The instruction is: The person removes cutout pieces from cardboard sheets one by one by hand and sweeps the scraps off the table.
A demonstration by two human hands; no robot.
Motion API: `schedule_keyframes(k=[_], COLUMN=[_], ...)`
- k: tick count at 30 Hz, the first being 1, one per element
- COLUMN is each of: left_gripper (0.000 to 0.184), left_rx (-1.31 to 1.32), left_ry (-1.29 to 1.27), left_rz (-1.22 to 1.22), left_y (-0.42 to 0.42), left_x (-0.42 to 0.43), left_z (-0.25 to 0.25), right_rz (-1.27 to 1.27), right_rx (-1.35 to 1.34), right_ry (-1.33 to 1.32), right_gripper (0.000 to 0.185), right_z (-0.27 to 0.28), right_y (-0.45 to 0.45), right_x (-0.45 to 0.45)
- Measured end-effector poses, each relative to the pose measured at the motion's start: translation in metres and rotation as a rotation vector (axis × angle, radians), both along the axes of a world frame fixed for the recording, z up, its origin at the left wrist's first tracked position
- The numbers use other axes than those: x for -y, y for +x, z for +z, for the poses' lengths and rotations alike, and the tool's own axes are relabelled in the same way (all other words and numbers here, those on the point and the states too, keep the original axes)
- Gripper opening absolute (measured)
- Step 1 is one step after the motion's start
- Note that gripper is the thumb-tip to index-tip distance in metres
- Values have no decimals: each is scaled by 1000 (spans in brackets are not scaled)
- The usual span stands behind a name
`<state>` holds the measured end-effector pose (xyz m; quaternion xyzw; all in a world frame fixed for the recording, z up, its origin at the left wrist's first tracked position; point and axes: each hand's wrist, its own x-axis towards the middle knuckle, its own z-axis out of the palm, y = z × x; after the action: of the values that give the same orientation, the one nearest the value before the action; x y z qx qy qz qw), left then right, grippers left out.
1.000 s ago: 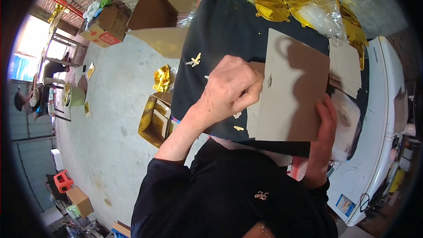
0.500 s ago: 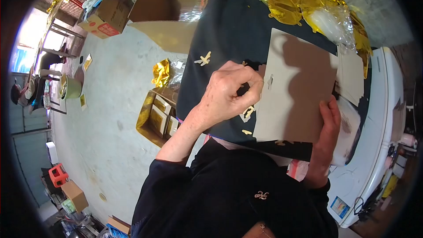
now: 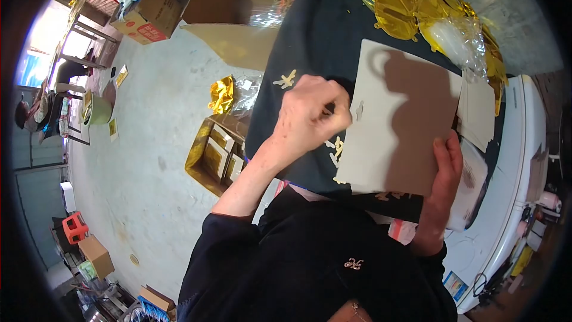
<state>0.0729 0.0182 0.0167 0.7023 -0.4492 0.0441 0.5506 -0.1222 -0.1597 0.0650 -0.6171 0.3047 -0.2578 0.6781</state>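
Observation:
A plain grey cardboard sheet (image 3: pixel 372 149) with a small slot-shaped cut near its left edge is tilted above a black-covered table. My right hand (image 3: pixel 447 164) grips its lower right edge, thumb on the face and fingers behind. At the left edge, just beside the slot, my left hand (image 3: pixel 313 107) is closed in a pinch; whatever lies between its fingertips is hidden. Small pale cut-out scraps (image 3: pixel 338 149) lie under and beside the sheet. Another branched scrap (image 3: pixel 288 79) rests on the cloth beyond my left hand.
Gold foil and clear plastic (image 3: pixel 396 6) lie at the table's far end. More card sheets (image 3: pixel 476 107) are at the right, beside a white appliance (image 3: pixel 512 161). An open carton (image 3: pixel 232 45) and a gold-lined box of framed pieces (image 3: pixel 199 161) stand left of the table.
The view has shifted slightly. My left hand stays pinched at the sheet's left edge, now slightly lower against the slot. My right hand keeps its hold.

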Motion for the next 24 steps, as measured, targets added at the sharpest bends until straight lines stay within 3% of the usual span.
schedule_keyframes(k=[2, 4, 7, 11, 17, 24], left_gripper=[6, 8, 8, 20, 15, 16], left_rx=[-36, -262, -792, -894, -1217, -1467], left_ry=[14, 79, -193, 62, -110, -124], left_rz=[65, 45, -173, -389, -583, -701], left_y=[3, -2, -19, -27, -33, -47], left_x=[-1, -5, 6, 1, 7, 16], left_z=[-3, -1, 4, 8, 9, 22], right_rz=[-14, -3, 7, 10, 0, -4], right_rx=[5, 26, 36, 41, 63, 40], right_ry=[-18, -27, -49, -69, -94, -34], right_gripper=[14, 14, 14, 13, 14, 17], right_z=[-4, -7, -7, -9, -1, 1], right_y=[-1, -6, -12, -20, -31, -46], right_x=[3, 6, 7, 10, 10, 15])
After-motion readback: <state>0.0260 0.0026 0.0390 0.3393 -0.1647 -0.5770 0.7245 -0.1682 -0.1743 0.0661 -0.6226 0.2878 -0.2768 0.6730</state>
